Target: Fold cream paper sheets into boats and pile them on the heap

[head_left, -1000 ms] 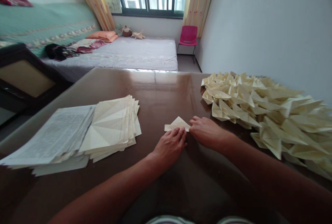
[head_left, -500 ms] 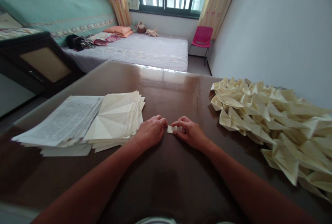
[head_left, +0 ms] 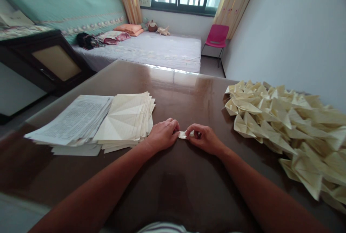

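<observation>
A small folded piece of cream paper (head_left: 182, 135) lies between my hands, low over the brown table (head_left: 173, 182). My left hand (head_left: 166, 132) is closed on its left end, the fingertips pressed together. Thumb and forefinger of my right hand (head_left: 202, 137) pinch the other end; much of the paper is hidden by the fingers. Just beyond my left hand is a stack of creased cream sheets (head_left: 124, 119), the top one marked with folds fanning out. Folded paper pieces (head_left: 283, 125) are heaped to the right of my right hand.
Printed white sheets (head_left: 72, 119) overlap the creased stack on its left. Past the table's far edge stands a bed (head_left: 167, 51), with a pink chair (head_left: 217, 36) beside it. A dark cabinet (head_left: 54, 60) is at the left, a white wall (head_left: 292, 31) at the right.
The view has shifted slightly, moving the scene a little right in the picture. My right fingers have curled into a tighter pinch, and the paper strip now looks bent instead of flat.
</observation>
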`<control>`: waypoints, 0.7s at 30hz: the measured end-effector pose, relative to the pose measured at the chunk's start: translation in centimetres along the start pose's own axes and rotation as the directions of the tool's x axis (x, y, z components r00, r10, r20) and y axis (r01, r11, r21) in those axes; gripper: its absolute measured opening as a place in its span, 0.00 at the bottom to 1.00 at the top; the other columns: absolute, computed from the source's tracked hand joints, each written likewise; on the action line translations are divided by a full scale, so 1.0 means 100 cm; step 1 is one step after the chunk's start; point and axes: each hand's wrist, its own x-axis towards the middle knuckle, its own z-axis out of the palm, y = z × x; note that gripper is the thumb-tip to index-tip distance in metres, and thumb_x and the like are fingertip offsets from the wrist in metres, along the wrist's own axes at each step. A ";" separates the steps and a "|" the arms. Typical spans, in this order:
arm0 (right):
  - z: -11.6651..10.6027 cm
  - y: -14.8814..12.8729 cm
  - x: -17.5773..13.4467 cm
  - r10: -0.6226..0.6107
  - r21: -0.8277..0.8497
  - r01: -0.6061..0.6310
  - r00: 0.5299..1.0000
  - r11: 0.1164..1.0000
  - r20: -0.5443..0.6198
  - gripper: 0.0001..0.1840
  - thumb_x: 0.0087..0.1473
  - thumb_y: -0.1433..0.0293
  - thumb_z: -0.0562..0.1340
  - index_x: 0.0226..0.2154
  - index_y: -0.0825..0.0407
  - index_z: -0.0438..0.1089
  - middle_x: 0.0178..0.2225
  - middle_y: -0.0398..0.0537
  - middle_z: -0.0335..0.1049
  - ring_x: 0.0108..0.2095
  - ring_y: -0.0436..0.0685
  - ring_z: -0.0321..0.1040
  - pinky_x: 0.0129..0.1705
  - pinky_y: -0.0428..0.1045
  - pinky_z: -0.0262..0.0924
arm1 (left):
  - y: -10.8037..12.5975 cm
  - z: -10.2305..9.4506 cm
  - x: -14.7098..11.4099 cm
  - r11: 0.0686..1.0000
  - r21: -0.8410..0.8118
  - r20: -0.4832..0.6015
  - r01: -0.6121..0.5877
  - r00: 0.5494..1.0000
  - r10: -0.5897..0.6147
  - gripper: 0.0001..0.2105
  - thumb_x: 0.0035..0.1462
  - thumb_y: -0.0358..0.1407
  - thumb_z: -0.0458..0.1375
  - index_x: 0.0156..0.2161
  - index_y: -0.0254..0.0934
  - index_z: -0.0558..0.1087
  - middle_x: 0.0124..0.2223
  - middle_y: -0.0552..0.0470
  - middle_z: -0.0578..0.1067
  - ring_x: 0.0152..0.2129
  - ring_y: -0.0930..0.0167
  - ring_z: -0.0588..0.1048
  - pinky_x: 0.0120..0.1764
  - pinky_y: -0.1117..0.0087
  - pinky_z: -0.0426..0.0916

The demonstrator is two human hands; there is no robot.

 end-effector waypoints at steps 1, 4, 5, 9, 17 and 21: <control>0.000 0.000 0.000 0.005 0.005 -0.005 1.000 1.000 -0.002 0.06 0.49 0.70 0.61 0.32 0.51 0.73 0.22 0.37 0.61 0.22 0.46 0.56 0.28 0.42 0.52 | 0.000 0.000 0.000 1.000 -0.010 0.009 -0.001 1.000 0.001 0.06 0.57 0.38 0.54 0.38 0.41 0.70 0.37 0.53 0.74 0.32 0.70 0.73 0.34 0.71 0.64; -0.001 0.000 0.000 0.016 0.017 -0.016 1.000 1.000 -0.007 0.06 0.48 0.70 0.61 0.31 0.51 0.73 0.22 0.37 0.60 0.22 0.46 0.55 0.27 0.42 0.52 | 0.001 -0.002 0.001 0.999 -0.038 0.041 -0.003 0.999 0.005 0.06 0.56 0.37 0.53 0.35 0.40 0.71 0.36 0.53 0.75 0.32 0.70 0.74 0.33 0.72 0.64; 0.000 0.000 -0.001 0.018 0.022 -0.018 1.000 1.000 -0.006 0.06 0.48 0.71 0.61 0.31 0.51 0.73 0.22 0.37 0.61 0.22 0.46 0.55 0.27 0.42 0.52 | 0.002 -0.003 0.000 0.999 -0.048 0.048 -0.002 0.999 0.005 0.06 0.56 0.37 0.53 0.35 0.40 0.71 0.35 0.53 0.75 0.32 0.70 0.74 0.33 0.72 0.63; 0.000 -0.002 -0.001 0.021 0.047 -0.021 1.000 0.999 -0.009 0.06 0.47 0.71 0.61 0.31 0.52 0.72 0.22 0.37 0.61 0.22 0.45 0.55 0.27 0.41 0.53 | 0.003 -0.010 -0.002 0.995 -0.097 0.049 0.037 0.998 -0.032 0.07 0.57 0.38 0.53 0.36 0.40 0.71 0.32 0.53 0.77 0.31 0.69 0.75 0.32 0.72 0.64; 0.000 -0.001 -0.001 0.023 0.083 -0.022 1.000 0.996 -0.010 0.06 0.47 0.72 0.61 0.31 0.52 0.72 0.23 0.38 0.62 0.21 0.45 0.56 0.26 0.41 0.53 | 0.002 -0.008 -0.001 0.917 -0.391 0.070 0.076 0.996 -0.053 0.07 0.52 0.33 0.56 0.38 0.38 0.69 0.29 0.55 0.77 0.29 0.71 0.76 0.31 0.74 0.67; 0.001 0.000 -0.001 0.010 0.038 -0.010 1.000 0.999 -0.010 0.07 0.47 0.73 0.60 0.32 0.51 0.72 0.24 0.38 0.64 0.23 0.46 0.58 0.28 0.42 0.54 | 0.003 -0.002 0.002 0.878 -0.476 0.017 0.044 0.999 -0.041 0.07 0.49 0.32 0.58 0.37 0.38 0.69 0.32 0.55 0.77 0.29 0.72 0.76 0.34 0.74 0.69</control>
